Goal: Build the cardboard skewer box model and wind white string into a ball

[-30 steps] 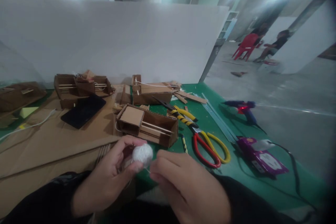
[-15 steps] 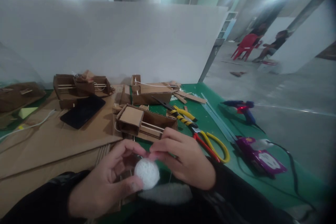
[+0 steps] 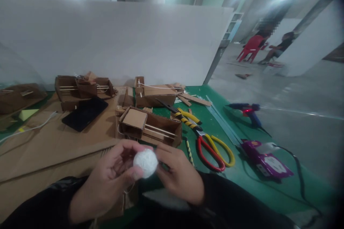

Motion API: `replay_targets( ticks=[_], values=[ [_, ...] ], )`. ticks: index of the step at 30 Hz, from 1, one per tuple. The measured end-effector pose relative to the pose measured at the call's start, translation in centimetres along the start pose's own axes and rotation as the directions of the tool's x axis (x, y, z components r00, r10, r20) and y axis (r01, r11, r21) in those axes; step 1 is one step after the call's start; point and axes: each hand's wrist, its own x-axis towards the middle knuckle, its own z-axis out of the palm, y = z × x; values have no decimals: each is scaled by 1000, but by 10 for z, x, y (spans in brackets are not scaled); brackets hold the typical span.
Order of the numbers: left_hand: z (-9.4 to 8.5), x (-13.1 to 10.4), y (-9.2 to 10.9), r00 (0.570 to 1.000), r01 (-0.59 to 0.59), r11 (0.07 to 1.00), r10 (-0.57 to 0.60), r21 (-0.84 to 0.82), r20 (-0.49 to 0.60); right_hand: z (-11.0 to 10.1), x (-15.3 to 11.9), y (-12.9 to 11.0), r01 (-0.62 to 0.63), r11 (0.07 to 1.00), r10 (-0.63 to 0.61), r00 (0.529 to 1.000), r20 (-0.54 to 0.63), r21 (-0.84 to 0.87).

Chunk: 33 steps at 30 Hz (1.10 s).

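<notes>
A white ball of string [image 3: 145, 163] is pinched between the thumb and fingers of my left hand [image 3: 103, 177]. At the ball's right side, my right hand [image 3: 180, 173] is closed, its fingertips partly hidden behind the ball; whether they grip a strand cannot be made out. A thin loose string hangs below my left fingers. Just beyond both hands lies a cardboard box frame [image 3: 162, 136] with thin wooden sticks across it.
Red-and-yellow-handled scissors [image 3: 211, 162], pliers [image 3: 188, 120] and clear glue sticks [image 3: 221, 120] lie on the green table [image 3: 271, 132]. A blue glue gun [image 3: 248, 109] and purple device [image 3: 266, 162] with a cord are at right. A phone [image 3: 85, 114] rests on cardboard at left.
The ball has moved slightly up and left in my left hand. My right hand has come down and left from above the ball to its right side, uncovering the scissors' handles.
</notes>
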Motion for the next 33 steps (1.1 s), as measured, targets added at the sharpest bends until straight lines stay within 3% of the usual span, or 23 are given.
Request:
replay_targets(
  ticks=[4,8,14,17,21,26,30,33],
  values=[
    [0,5,1,993,-43,995,53,94,-103,-5,-7,-14,-12,995,22,995,101,-100],
    [0,6,1,996,-39,982,54,186,-77,-10,-9,-27,47,992,-34,993,114,-121],
    [2,2,2,998,56,998,-56,34,-14,-26,-4,-39,148,982,-147,989,18,-117],
    [3,4,3,999,30,999,-31,22,43,-35,1,-41,225,965,-220,974,57,-134],
    [2,8,2,992,-28,1000,29,-13,124,-40,7,-37,251,958,-237,965,114,-139],
    [1,10,-2,981,140,976,-114,-165,158,-37,15,-21,237,971,-237,971,-8,-21],
    [1,8,-3,986,133,964,-104,-230,134,-32,22,-8,205,977,-199,976,-83,61],
    [2,5,-2,986,131,974,-109,-185,124,-25,24,0,105,990,-93,988,-123,91]
  ],
)
